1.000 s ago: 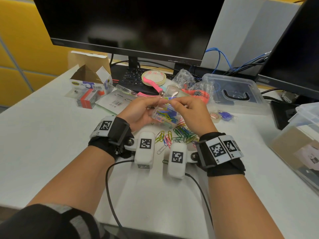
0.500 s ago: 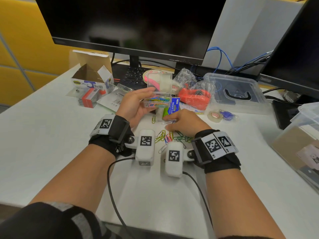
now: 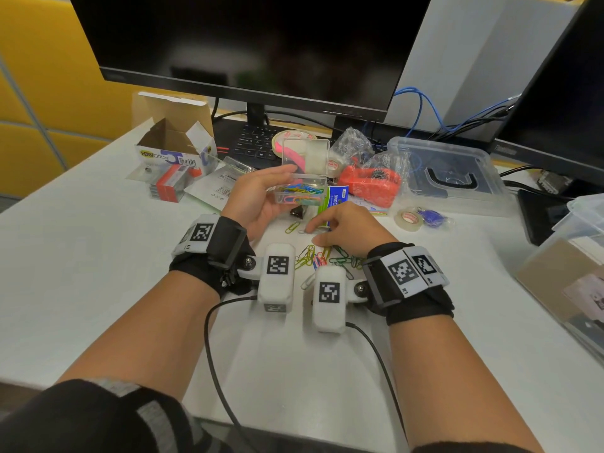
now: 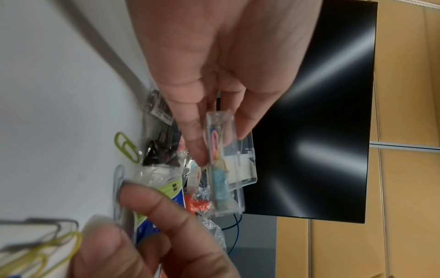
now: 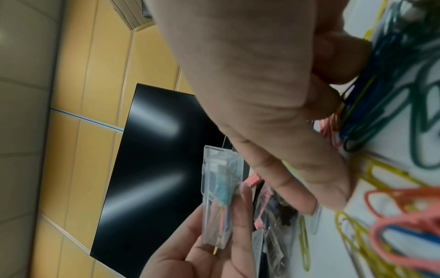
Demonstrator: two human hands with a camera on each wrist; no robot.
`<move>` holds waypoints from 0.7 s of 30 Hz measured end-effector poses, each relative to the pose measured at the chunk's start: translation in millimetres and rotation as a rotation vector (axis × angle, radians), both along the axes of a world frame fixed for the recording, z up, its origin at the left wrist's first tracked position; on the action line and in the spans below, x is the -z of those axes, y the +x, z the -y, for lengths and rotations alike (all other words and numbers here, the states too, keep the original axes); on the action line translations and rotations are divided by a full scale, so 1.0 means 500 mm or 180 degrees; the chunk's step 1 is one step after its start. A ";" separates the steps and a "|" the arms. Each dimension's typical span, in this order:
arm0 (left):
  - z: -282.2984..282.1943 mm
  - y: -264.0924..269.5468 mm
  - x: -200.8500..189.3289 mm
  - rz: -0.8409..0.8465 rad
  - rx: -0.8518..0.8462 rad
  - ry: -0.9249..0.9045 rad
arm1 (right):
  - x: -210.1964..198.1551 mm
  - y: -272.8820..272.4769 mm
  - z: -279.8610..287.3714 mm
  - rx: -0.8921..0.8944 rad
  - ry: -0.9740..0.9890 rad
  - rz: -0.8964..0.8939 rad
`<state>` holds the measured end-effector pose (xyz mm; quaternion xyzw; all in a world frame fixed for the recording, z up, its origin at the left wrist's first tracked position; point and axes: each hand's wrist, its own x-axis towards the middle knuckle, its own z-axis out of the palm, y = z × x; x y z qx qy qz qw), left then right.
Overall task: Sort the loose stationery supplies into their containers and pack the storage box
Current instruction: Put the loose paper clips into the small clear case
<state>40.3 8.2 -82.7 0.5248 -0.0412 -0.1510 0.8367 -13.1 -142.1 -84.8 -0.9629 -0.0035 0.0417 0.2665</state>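
Clear plastic is what my left hand (image 3: 258,197) is gripping: a small hinged clip box (image 3: 302,191), lid standing open, thumb on one side wall and fingers on the other, held above the tabletop (image 3: 81,256) toward its far edge, in front of the monitor (image 3: 248,44). A few coloured clips are already lying inside it. My right hand (image 3: 346,230) is pressing down with index finger and thumb on a pale paper clip (image 3: 305,231) lying flat just past the main scatter of loose paper clips (image 3: 322,258) mid-tabletop; it is touching the clip, not yet lifting it. So I am judging this as the clip-gathering step, with most clips waiting. Next I am needing to pinch that thin wire off the smooth surface, probably by sliding a fingertip under it, then carry it across into the open box.
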 end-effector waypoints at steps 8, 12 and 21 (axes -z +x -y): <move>-0.001 0.003 0.003 -0.0001 0.0004 0.0048 | 0.011 0.010 0.001 0.0058 0.0108 -0.0104; -0.001 0.003 0.004 -0.0004 0.0017 0.0049 | 0.012 0.009 0.004 0.0073 0.0143 0.0074; -0.001 0.002 0.003 -0.0027 0.0017 0.0077 | 0.001 -0.014 0.032 0.0308 0.0090 -0.0114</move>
